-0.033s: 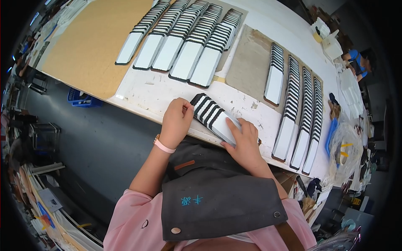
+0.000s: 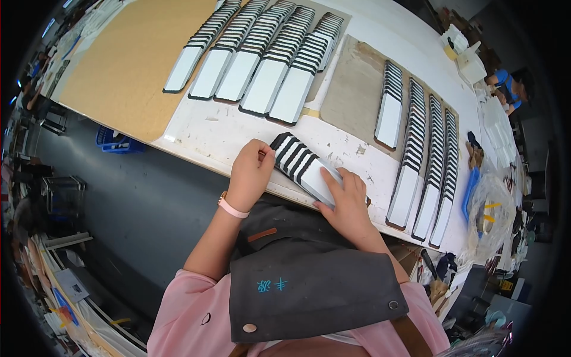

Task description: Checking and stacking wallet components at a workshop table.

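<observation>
A short fanned stack of white strips with black edges lies slantwise at the table's front edge. My right hand holds its near right end, with the thumb along the near side, the index finger on top and the other fingers at the far side. Curled beside the black far left end is my left hand, its fingertips pinched together; whatever they pinch is hidden. Beyond my hands, several rows of like overlapping strips lie side by side. More such rows stretch along the right.
A brown board covers the table's left part, and a greyish board lies under the right rows. At the right edge sits a clear plastic bag. White containers stand at the far right, near another person. A blue basket is below the table.
</observation>
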{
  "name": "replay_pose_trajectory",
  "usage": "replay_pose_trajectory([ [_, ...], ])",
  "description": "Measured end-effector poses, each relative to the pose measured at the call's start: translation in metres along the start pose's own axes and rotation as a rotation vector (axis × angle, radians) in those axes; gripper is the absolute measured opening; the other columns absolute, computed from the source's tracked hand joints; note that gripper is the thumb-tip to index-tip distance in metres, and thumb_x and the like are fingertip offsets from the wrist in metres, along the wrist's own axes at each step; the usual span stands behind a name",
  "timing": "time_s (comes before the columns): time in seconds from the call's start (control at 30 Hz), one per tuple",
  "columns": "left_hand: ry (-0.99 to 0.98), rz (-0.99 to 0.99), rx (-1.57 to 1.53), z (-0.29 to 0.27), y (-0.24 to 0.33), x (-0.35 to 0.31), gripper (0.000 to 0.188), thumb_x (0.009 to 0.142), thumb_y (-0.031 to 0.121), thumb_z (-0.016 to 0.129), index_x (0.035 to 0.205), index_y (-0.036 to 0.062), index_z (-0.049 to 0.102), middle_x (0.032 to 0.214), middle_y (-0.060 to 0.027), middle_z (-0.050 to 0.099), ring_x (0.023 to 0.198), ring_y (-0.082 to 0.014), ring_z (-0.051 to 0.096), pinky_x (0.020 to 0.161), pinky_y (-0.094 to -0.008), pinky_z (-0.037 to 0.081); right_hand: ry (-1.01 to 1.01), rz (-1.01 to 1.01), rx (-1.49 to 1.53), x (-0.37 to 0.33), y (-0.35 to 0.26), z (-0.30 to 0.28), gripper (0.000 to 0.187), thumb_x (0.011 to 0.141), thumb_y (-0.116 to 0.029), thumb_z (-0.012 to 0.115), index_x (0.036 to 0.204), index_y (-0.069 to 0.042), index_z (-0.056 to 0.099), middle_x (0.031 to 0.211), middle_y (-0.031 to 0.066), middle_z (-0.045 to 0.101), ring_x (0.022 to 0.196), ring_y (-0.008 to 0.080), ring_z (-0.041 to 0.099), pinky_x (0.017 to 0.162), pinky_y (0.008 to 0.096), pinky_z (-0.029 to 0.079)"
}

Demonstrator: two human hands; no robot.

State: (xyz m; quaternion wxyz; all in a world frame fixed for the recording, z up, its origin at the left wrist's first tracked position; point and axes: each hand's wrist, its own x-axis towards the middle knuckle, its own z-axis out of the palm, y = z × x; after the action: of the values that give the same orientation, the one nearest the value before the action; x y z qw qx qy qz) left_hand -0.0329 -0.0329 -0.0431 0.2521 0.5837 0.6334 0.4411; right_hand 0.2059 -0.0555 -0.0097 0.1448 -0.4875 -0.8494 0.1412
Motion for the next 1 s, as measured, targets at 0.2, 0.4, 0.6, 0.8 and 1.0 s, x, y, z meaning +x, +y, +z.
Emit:
replay_pose_trajectory([
  [0.2, -0.161, -0.387, -0.471, 0.009, 0.027, -0.008, 0.058, 0.089, 0.007, 0.068, 0.138, -0.0011, 0.038, 0.079, -0.0043, 0.061, 0.068, -0.0091, 0.060, 0.059, -0.0222, 0.049, -0.004, 0.038, 0.044, -0.001, 0.002, 0.000, 0.070, 0.074, -0.022, 0.080, 0.137, -0.007, 0.052, 0.131, 0.0253, 0.045, 0.120, 0.0405, 0.043, 0.103, 0.0496, 0.033],
  [0.4, -0.147, -0.288, -0.459, 0.025, 0.039, -0.028, 0.110, 0.080, -0.005, 0.072, 0.155, 0.0091, -0.008, 0.074, -0.0046, 0.059, 0.067, -0.0092, 0.061, 0.059, -0.0219, 0.050, 0.018, -0.003, 0.054, 0.000, 0.004, -0.004, 0.068, 0.076, -0.028, 0.078, 0.136, -0.006, 0.053, 0.130, 0.0242, 0.046, 0.119, 0.0399, 0.044, 0.102, 0.0487, 0.034],
  [0.6, -0.155, -0.261, -0.474, 0.023, 0.046, -0.031, 0.110, 0.081, -0.009, 0.069, 0.155, 0.0135, -0.010, 0.082, -0.0087, 0.062, 0.073, -0.0110, 0.062, 0.063, -0.0225, 0.051, 0.175, 0.007, 0.159, 0.016, 0.015, -0.011, 0.059, 0.085, -0.023, 0.070, 0.136, -0.002, 0.050, 0.125, 0.0221, 0.052, 0.114, 0.0365, 0.050, 0.098, 0.0446, 0.038],
  [0.8, -0.177, -0.231, -0.628, 0.023, 0.058, -0.030, 0.106, 0.084, -0.013, 0.062, 0.155, 0.0146, -0.013, 0.092, -0.0092, 0.059, 0.085, -0.0132, 0.062, 0.074, -0.0250, 0.052, -0.004, 0.158, 0.482, 0.015, 0.018, -0.023, 0.047, 0.088, -0.009, 0.062, 0.133, 0.001, 0.050, 0.111, 0.0203, 0.060, 0.104, 0.0354, 0.056, 0.095, 0.0407, 0.043],
  [1.0, -0.205, -0.173, -0.705, 0.031, 0.062, -0.021, 0.103, 0.087, -0.012, 0.060, 0.155, 0.0151, -0.013, 0.098, -0.0086, 0.056, 0.096, -0.0156, 0.061, 0.084, -0.0270, 0.051, 0.166, 0.028, 0.261, 0.015, -0.001, -0.065, 0.037, 0.085, 0.000, 0.056, 0.121, 0.000, 0.056, 0.098, 0.0167, 0.058, 0.081, 0.0346, 0.055, 0.081, 0.0422, 0.042],
])
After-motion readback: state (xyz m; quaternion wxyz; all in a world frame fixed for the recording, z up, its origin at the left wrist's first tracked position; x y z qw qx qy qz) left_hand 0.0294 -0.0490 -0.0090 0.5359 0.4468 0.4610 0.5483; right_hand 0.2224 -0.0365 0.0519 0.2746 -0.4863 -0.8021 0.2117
